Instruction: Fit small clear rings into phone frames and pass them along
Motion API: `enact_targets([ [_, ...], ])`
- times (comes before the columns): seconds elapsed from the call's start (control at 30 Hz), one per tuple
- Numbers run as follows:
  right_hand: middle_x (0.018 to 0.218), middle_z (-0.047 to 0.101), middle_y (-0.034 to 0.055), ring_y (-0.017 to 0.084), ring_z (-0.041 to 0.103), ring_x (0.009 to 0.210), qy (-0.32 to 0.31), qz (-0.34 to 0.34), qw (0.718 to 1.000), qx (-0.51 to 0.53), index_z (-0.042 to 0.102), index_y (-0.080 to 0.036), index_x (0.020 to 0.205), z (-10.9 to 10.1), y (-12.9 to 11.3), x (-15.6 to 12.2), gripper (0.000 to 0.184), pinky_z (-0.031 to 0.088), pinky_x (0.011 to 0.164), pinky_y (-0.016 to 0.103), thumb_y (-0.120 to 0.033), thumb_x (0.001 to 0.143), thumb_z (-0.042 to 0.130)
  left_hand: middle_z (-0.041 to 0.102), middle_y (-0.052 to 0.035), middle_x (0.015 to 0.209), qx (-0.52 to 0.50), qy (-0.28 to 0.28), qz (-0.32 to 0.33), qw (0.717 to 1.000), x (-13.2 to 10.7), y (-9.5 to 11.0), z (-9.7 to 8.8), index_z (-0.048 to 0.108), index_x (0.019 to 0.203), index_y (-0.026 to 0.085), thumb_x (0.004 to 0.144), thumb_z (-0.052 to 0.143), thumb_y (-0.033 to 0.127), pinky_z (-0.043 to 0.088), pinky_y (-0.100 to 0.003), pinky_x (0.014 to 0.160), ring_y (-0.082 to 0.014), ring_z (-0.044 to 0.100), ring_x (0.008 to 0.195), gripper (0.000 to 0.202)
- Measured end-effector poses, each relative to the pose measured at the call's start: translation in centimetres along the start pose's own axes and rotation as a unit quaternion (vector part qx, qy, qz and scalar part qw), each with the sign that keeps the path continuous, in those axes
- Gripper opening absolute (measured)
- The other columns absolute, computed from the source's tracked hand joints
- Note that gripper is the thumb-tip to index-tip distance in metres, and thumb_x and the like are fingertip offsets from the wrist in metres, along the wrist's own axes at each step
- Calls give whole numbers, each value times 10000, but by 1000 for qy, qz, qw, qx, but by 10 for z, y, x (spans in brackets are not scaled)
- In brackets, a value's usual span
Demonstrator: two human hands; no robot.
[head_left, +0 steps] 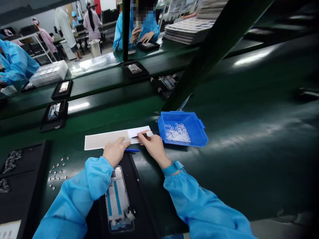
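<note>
My left hand (116, 151) is closed, its fingertips at the lower edge of a long white sheet (93, 142) with a beige area. A blue pen-like stick (132, 150) pokes out beneath this hand; whether the hand grips it is unclear. Dark tweezers (135, 136) are held in my right hand (154, 146), their tip over the white end of the sheet. Below my left wrist, an opened phone housing (116, 196) with blue strips lies on a black tray (142, 202). Right of my right hand stands a blue bin (199, 134) containing small clear-white pieces (177, 132).
Several small metal parts (57, 171) lie scattered at left beside a black tray (37, 172). A dark green post (211, 53) slants across the upper right. Phone parts in black holders (45, 124) sit along the line. A co-worker in blue (119, 33) works opposite.
</note>
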State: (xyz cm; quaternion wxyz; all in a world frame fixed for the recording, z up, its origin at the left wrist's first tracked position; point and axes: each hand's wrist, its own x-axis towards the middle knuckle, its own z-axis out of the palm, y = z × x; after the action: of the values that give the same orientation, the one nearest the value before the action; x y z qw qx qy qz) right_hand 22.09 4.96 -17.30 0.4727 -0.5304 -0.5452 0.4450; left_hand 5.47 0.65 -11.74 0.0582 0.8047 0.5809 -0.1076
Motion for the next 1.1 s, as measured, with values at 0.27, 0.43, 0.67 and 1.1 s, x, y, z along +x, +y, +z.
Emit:
enact_targets([
  [0.27,651,699,51,259,696,639,6,-13,998,-63,580,-216,713,0,-2,1,261,527,613,328,-459,748,667,453,-62,1464,9,-9,-2,1000,-5,1,0,477,1389,366,977,338,124,604,-403,763,-253,701,964,498],
  [0.43,665,710,52,268,714,670,2,-2,998,-56,575,-220,729,1,1,2,249,539,643,332,-455,759,651,443,-59,1467,10,-8,-2,1000,-4,0,2,475,1389,373,980,334,135,601,-394,764,-246,701,954,494],
  [0.67,657,710,65,277,713,662,5,14,1000,-21,594,-208,707,3,3,3,360,537,604,330,-551,704,700,437,-75,1459,4,-4,-3,1000,-4,-1,4,480,1386,375,974,370,130,601,-388,762,-238,703,945,491],
  [1.1,382,475,-50,258,703,593,4,44,991,127,505,-233,713,2,-15,-61,398,438,439,251,-570,732,716,692,-32,1163,-271,125,-123,946,-55,-33,-3,675,1171,227,930,489,213,490,-301,961,-210,642,1094,305],
])
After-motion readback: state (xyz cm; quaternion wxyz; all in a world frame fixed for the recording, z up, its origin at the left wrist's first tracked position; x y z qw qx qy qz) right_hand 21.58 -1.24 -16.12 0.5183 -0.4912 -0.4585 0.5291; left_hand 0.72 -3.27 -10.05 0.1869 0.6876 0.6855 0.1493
